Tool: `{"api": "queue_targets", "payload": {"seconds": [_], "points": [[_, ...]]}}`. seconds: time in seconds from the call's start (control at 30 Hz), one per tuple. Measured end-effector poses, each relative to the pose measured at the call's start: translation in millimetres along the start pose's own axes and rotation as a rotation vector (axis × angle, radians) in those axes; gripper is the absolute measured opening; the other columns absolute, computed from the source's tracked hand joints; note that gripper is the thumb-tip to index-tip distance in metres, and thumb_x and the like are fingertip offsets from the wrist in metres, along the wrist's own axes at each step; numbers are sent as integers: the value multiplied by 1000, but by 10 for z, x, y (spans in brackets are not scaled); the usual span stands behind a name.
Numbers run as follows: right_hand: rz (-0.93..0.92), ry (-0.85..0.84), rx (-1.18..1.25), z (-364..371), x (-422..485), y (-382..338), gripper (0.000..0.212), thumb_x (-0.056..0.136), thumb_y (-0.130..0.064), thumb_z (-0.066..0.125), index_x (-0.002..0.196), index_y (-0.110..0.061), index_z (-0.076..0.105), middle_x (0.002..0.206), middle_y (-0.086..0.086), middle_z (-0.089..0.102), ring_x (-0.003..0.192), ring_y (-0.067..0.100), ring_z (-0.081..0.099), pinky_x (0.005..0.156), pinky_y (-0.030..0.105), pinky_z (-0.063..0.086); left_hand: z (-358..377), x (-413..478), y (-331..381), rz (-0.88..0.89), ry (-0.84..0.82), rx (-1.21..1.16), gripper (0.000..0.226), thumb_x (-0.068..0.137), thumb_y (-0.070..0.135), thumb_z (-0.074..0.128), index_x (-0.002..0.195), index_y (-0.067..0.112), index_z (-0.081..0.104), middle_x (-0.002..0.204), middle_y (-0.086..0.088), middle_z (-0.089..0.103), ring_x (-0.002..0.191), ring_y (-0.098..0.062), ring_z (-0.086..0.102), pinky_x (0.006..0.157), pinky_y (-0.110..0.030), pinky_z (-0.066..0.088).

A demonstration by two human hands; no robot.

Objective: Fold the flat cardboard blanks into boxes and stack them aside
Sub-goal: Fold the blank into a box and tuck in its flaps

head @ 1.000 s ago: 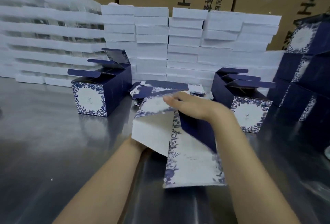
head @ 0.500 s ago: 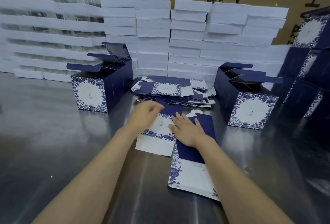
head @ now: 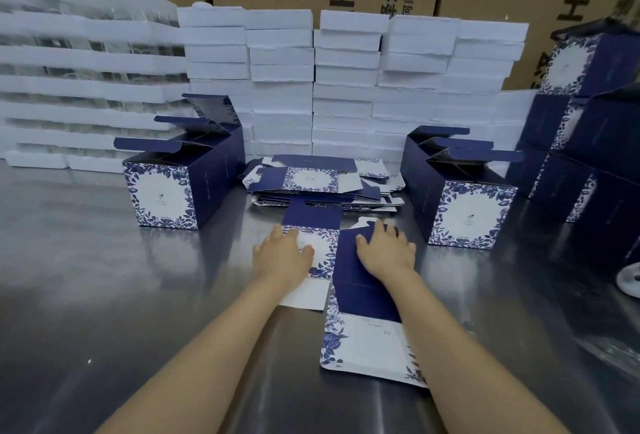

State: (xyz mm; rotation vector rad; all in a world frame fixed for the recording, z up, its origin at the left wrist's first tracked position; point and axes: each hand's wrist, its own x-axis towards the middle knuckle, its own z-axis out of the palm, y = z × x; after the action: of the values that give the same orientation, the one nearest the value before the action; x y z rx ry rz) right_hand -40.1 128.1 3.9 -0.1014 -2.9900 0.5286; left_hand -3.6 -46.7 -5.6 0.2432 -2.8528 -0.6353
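The cardboard blank (head: 363,298) lies flat on the metal surface (head: 138,295), directly before the person and just in front of the pile of flat blanks (head: 322,184). Its long axis runs away from the person, and a shorter part goes out to the left. The right hand (head: 386,253) presses on the navy panel and the left hand (head: 282,255) on the flowered panel beside it. The fingers (head: 388,236) of both are stretched out and grasp nothing. Both hands are on the far half, so the near white panel lies back beside the right forearm. For lifting that long panel the right hand seems better placed.
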Motion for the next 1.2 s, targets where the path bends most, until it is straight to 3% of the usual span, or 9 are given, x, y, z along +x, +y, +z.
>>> {"api": "queue_targets", "payload": {"seconds": [0.17,0.3,0.5,0.63,0.73,0.87,0.97,1.1,1.2], "points": [[96,121,646,-283,90,57,44,89,-25,57,129,-8,51,131,11,54,119,32,52,97,38,43,-188,78,-33,-234,174,-714,37,93,23,52,130,19,56,133,-1,56,108,-20,55,88,-29,43],[-1,54,852,-523,56,34,61,93,-37,56,145,-11,39,149,4,40,135,24,39,107,36,34,-328,112,-74,-366,26,-1163,34,94,36,56,123,19,61,122,-1,63,108,-20,58,91,-36,48],[-334,28,895,-1060,-216,-241,56,84,-63,59,133,-48,38,141,-15,34,120,-8,43,98,20,33,-495,10,173,-37,119,-1127,38,95,49,51,126,26,53,120,9,62,106,-7,59,86,-26,46],[-481,94,860,-1345,-369,-413,93,70,-64,73,146,-48,21,154,-13,16,144,15,21,115,43,28,-871,89,416,142,284,-1051,32,93,57,47,115,35,52,111,15,63,97,3,60,82,-26,46],[-606,116,834,-1474,-373,-401,117,68,-55,80,149,-50,-5,153,-24,2,139,2,19,103,27,31,-1151,174,515,138,391,-1203,31,95,59,36,107,37,53,112,13,62,104,0,59,94,-33,45],[-793,227,732,-1526,-316,-355,136,60,-44,86,142,-54,-22,144,-38,-9,133,-20,4,90,9,33,-1441,252,439,262,197,-1501,52,99,56,29,129,25,59,124,5,67,114,-11,62,100,-36,46],[-857,254,693,-1367,-203,-347,138,59,-32,88,144,-53,-19,156,-24,-6,147,2,3,96,14,40,-1569,255,208,308,-24,-1415,56,97,56,34,128,17,60,126,-5,65,114,-20,63,93,-38,52],[-862,124,723,-1030,-68,-313,119,67,-3,80,151,-42,6,153,-21,10,144,-2,14,110,31,39,-1591,175,-52,179,-216,-1148,52,78,69,55,87,20,69,96,1,73,95,-21,67,71,-33,55],[-893,75,761,-883,-25,-352,82,76,6,69,141,-34,38,150,-13,21,139,0,26,105,23,40,-1585,127,-107,215,-360,-737,54,67,56,80,113,31,64,117,13,66,103,-4,64,74,-28,57]]}}
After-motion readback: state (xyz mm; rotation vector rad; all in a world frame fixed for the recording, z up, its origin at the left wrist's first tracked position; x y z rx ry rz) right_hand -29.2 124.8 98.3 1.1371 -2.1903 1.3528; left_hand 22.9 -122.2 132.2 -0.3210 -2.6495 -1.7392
